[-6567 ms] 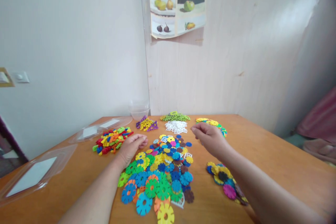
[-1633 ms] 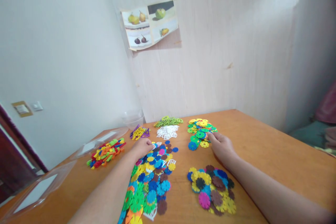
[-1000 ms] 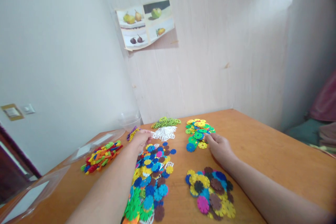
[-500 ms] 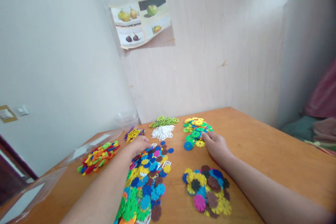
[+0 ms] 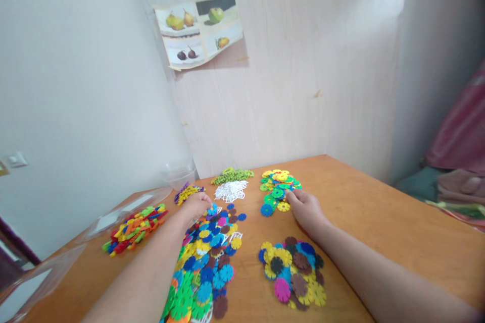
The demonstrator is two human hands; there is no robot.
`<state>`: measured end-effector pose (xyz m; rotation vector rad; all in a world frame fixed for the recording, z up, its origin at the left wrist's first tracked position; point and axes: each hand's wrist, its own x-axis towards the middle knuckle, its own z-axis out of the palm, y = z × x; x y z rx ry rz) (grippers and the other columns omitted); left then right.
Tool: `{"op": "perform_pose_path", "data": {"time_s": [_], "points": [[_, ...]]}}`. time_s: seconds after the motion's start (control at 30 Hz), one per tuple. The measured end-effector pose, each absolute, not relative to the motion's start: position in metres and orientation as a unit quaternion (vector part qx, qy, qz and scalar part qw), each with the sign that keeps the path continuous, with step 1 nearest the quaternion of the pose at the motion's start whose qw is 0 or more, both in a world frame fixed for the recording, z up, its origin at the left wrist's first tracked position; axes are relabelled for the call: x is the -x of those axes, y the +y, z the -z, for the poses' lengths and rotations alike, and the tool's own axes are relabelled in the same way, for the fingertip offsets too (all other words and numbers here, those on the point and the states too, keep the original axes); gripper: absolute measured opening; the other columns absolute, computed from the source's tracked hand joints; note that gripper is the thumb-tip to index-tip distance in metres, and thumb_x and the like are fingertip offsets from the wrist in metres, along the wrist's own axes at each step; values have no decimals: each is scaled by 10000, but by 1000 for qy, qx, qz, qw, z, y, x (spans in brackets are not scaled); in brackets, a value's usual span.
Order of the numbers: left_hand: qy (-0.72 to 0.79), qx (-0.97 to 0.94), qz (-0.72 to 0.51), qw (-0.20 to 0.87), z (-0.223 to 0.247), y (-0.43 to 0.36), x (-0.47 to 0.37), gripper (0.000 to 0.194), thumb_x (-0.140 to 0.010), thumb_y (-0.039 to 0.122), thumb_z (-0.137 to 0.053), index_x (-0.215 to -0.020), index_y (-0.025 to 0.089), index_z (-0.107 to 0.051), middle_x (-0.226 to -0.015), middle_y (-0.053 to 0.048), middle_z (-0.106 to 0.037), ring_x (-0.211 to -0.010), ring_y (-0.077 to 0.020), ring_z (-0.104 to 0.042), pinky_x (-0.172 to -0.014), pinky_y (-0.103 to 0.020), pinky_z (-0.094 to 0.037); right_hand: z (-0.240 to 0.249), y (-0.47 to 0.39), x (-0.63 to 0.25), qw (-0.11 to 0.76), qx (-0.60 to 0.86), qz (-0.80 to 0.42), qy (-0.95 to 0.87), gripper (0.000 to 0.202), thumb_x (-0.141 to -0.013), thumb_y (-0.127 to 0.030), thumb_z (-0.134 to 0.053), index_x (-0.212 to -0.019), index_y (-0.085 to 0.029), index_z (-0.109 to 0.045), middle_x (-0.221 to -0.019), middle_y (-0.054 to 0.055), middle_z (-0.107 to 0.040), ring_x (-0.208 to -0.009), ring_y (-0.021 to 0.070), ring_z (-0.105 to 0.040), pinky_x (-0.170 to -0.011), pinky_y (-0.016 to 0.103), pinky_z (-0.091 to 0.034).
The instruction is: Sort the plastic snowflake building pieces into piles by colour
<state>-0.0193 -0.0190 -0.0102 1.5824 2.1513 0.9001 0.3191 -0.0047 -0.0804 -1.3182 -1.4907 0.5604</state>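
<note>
My left hand (image 5: 197,204) is closed at the far end of the long mixed pile of notched discs (image 5: 206,262), its fingertips beside a light blue disc; what it grips, if anything, is too small to make out. My right hand (image 5: 305,206) is closed at the right edge of the green, yellow and blue disc pile (image 5: 278,186), fingertips touching it; I cannot make out whether it holds a disc. Nearer me lies another disc pile (image 5: 293,272) in yellow, brown, blue and pink. White pieces (image 5: 230,191) are heaped between my hands, farther back.
Green pieces (image 5: 233,175), yellow and purple pieces (image 5: 188,192) and colourful pieces (image 5: 136,227) lie on the wooden table (image 5: 364,222). A clear container (image 5: 179,175) stands at the back left, with clear bags (image 5: 125,209) along the left edge.
The view has shifted slightly, moving the scene a little to the left. A light blue disc now shows beside my left fingertips. My right hand stays at the green and yellow pile.
</note>
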Motion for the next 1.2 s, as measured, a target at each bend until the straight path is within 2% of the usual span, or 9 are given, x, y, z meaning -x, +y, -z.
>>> {"op": "perform_pose_path", "data": {"time_s": [0.13,0.27,0.43,0.6,0.83,1.03,1.2], "points": [[702,-589,-347,199,0,-15,-11,31,-707,174,-639,-716,175,-609,-611,27,-611,-572,-111,-556,-540,-200,-408,82,-5,-318,517,550,-243,-610,431,-873,-542,-426,-618,-209,-523,-543,-40,-448,-564,147,-423,-551,272,-287],[647,-637,-355,221,1,-12,-62,64,-707,183,-633,-770,176,-639,-641,27,-626,-591,-112,-557,-550,-203,-407,81,-6,-317,522,547,-242,-608,421,-874,-527,-433,-619,-207,-528,-546,-39,-444,-574,148,-433,-553,272,-276],[591,-699,-336,222,16,-8,-126,79,-700,179,-645,-776,174,-667,-646,26,-622,-607,-109,-545,-553,-200,-397,83,-4,-316,541,535,-241,-602,425,-867,-531,-444,-589,-213,-481,-526,-35,-443,-566,148,-424,-538,266,-254],[569,-733,-311,207,37,3,-163,100,-705,146,-633,-783,185,-682,-706,6,-672,-637,-123,-580,-578,-213,-419,84,-2,-317,550,528,-239,-601,422,-871,-531,-450,-603,-213,-518,-543,-29,-483,-583,156,-446,-559,264,-284],[559,-749,-307,177,46,11,-165,132,-751,137,-589,-817,185,-694,-780,-20,-703,-721,-144,-611,-631,-226,-428,86,0,-316,553,530,-240,-596,434,-873,-524,-448,-577,-210,-495,-542,-26,-492,-570,150,-450,-542,253,-296],[552,-756,-305,173,45,6,-148,148,-751,143,-581,-835,180,-698,-721,7,-673,-642,-123,-571,-582,-211,-397,87,0,-316,548,534,-230,-602,433,-886,-509,-438,-572,-211,-452,-523,-36,-456,-551,137,-426,-521,246,-282],[575,-737,-316,161,31,-2,-119,136,-741,120,-581,-810,171,-687,-734,12,-672,-666,-116,-579,-600,-200,-409,87,-3,-317,529,538,-260,-602,426,-886,-538,-436,-633,-211,-539,-526,-24,-527,-542,146,-490,-491,240,-300]]}}
